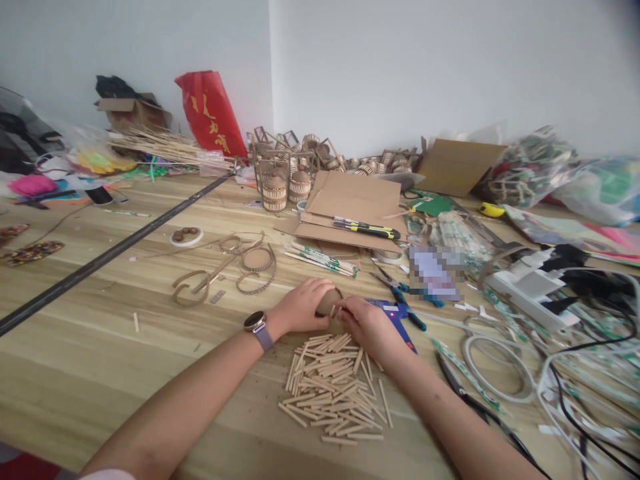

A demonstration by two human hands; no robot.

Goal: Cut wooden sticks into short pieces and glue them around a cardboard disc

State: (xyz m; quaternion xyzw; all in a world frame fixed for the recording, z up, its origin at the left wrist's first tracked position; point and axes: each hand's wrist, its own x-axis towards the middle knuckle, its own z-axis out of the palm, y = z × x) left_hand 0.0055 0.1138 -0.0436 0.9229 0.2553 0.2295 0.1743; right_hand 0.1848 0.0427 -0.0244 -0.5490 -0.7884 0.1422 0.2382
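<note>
Clearly, the head view offers its boldest writing on a red bag (213, 113) leaning at the back: gold Chinese characters, one resembling 力, the others too soft to read. Green print marks the narrow paper sleeves (325, 259) lying mid-table, likewise illegible, and a pixelated patch (435, 273) hides whatever shows to the right.

The table (125, 373) is pale wood with visible grain, crossed at left by a dark metal strip (115, 247). Plain whitish walls (400, 60) meet in a corner behind it; small slatted baskets (275, 192) cluster below, behind flat cardboard (355, 193). A white power strip (525, 293) and tangled cables occupy the right side.

Near the middle, the left hand (305, 307) is wrapped around a round brown piece (325, 304). The right hand (369, 325) has its fingertips pinched on a short stick (333, 311) against that piece. A heap of sticks (335, 390) lies just below, with a blue glue gun (397, 321) beside the right hand.
</note>
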